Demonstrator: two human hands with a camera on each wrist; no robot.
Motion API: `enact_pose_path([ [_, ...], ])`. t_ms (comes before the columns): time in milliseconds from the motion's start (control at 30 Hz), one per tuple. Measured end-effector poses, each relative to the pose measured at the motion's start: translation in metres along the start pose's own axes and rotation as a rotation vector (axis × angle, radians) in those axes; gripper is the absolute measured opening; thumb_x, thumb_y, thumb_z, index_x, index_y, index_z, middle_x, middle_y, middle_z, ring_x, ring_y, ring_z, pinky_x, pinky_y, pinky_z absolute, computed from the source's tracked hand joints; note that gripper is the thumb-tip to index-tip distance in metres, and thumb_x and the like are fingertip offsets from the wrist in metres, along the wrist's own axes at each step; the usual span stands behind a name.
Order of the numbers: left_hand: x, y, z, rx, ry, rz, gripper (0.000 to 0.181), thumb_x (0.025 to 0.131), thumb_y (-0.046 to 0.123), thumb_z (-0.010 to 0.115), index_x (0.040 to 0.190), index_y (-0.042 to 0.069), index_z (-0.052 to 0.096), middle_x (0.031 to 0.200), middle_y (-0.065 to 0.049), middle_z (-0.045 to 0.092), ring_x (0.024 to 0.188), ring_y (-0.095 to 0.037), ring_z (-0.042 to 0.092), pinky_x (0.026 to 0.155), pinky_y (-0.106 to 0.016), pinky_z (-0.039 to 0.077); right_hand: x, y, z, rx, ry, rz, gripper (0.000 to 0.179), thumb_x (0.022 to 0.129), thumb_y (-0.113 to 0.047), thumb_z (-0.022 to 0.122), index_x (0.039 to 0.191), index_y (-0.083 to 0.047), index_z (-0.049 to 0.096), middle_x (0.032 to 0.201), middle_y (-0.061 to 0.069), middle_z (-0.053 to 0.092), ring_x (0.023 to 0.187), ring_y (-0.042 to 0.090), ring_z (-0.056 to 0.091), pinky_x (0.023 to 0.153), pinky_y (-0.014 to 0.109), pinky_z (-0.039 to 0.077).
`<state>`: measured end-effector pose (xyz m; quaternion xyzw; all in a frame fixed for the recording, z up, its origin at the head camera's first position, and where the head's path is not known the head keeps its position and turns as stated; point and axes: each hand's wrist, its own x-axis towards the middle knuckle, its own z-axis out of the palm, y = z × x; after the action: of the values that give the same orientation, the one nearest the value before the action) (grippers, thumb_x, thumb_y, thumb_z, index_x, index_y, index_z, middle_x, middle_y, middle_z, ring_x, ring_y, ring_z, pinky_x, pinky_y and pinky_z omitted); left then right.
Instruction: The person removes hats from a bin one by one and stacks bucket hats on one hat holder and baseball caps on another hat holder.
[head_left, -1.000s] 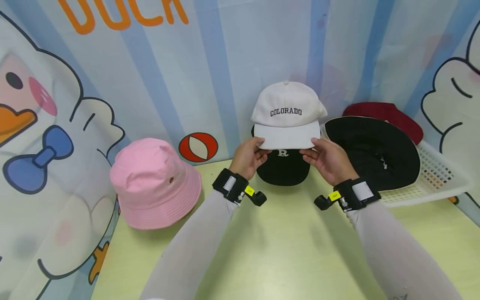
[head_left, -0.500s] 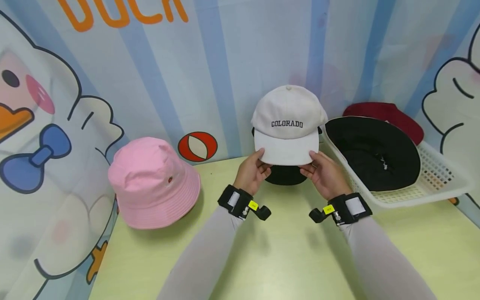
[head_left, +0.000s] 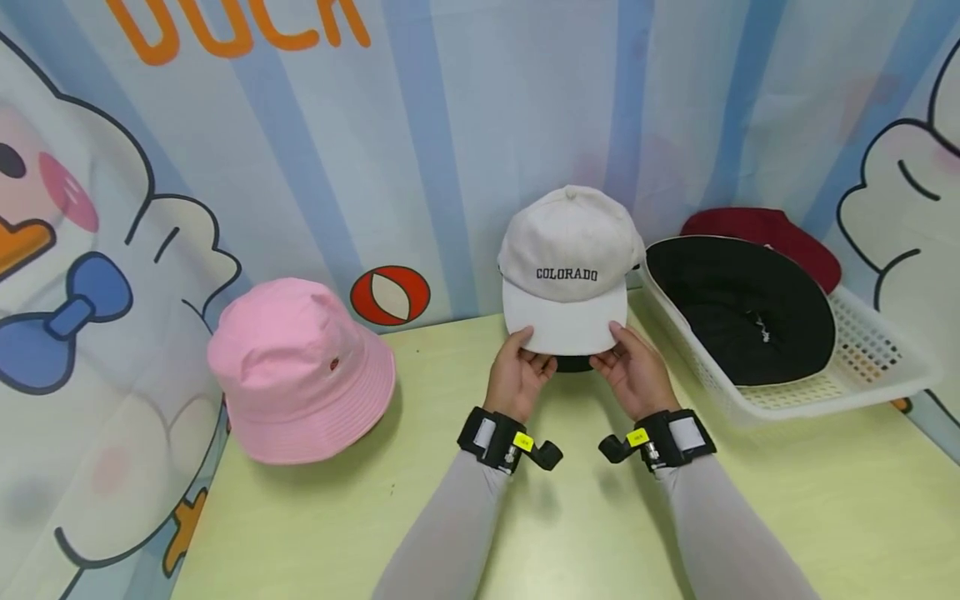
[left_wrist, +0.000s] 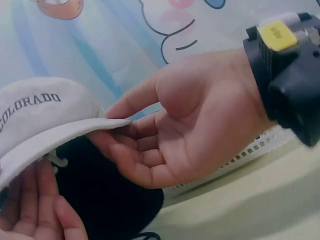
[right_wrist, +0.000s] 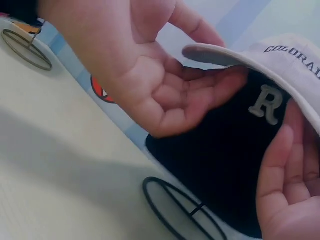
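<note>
A white baseball cap (head_left: 567, 287) lettered COLORADO is held by its brim in both hands. The left hand (head_left: 517, 379) pinches the brim's left front corner, thumb on top and fingers beneath; the right hand (head_left: 636, 371) does likewise at the right corner. Behind and below the white cap is a black cap (right_wrist: 215, 160) with a light letter R, mostly hidden in the head view. A dark wire loop base (right_wrist: 175, 205) shows under the black cap in the right wrist view. Whether the two crowns touch is hidden.
A pink bucket hat (head_left: 300, 367) stands at the left of the table. To the right, a white perforated basket (head_left: 877, 367) holds a black wide-brimmed hat (head_left: 742, 308) and a dark red hat (head_left: 765, 229). A striped, duck-printed backdrop (head_left: 360, 167) rises behind the table.
Both hands have brought the white cap down and nearer, so it now covers more of the black cap and its R. The hands have drawn slightly closer together.
</note>
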<state>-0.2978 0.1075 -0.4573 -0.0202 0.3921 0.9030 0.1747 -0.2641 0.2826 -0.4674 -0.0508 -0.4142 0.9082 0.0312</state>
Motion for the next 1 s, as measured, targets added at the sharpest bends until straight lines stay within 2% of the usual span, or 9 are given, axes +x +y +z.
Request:
enact_pose_path([
  [133,0.002,-0.009,-0.003,-0.069,0.006,-0.024,0.021,0.103,0.029,0.056,0.118,0.014,0.054,0.095,0.002,0.066,0.085,-0.012,0.060,0.086,-0.031,0.047,0.004,0.007,-0.001,0.023,0.052,-0.006,0.014,0.106,-0.028,0.051,0.107,-0.015,0.056,0.086,-0.003,0.063,0.075,0.010,0.061,0.075,0.022,0.054],
  [333,0.009,-0.022,-0.010,-0.154,-0.021,-0.038,0.019,0.104,0.031,0.055,0.115,0.016,0.055,0.099,0.003,0.066,0.093,-0.012,0.060,0.088,-0.030,0.047,0.009,0.016,-0.001,0.040,0.107,-0.026,0.016,0.106,-0.029,0.054,0.107,-0.013,0.056,0.084,-0.003,0.060,0.073,0.010,0.058,0.073,0.022,0.052],
  [500,0.015,-0.029,-0.023,-0.144,-0.039,-0.044,0.018,0.105,0.031,0.054,0.113,0.015,0.057,0.098,0.002,0.068,0.092,-0.013,0.060,0.088,-0.029,0.048,0.010,0.024,-0.005,0.015,0.147,-0.004,0.017,0.106,-0.029,0.053,0.108,-0.013,0.054,0.084,-0.003,0.060,0.073,0.009,0.058,0.073,0.021,0.052],
  [667,0.021,-0.036,-0.032,-0.132,-0.036,-0.066,0.019,0.106,0.032,0.053,0.113,0.015,0.056,0.096,0.002,0.069,0.088,-0.012,0.061,0.085,-0.027,0.050,0.013,0.032,-0.011,0.014,0.153,0.026,0.018,0.106,-0.030,0.052,0.111,-0.013,0.053,0.086,-0.003,0.060,0.075,0.010,0.057,0.073,0.021,0.051],
  [1000,0.027,-0.048,-0.045,-0.127,-0.082,-0.111,0.017,0.106,0.032,0.052,0.109,0.016,0.059,0.095,0.003,0.070,0.091,-0.011,0.064,0.084,-0.026,0.052,0.014,0.040,-0.015,0.017,0.166,0.008,0.018,0.108,-0.030,0.048,0.114,-0.013,0.051,0.090,-0.003,0.059,0.076,0.010,0.056,0.073,0.021,0.051],
])
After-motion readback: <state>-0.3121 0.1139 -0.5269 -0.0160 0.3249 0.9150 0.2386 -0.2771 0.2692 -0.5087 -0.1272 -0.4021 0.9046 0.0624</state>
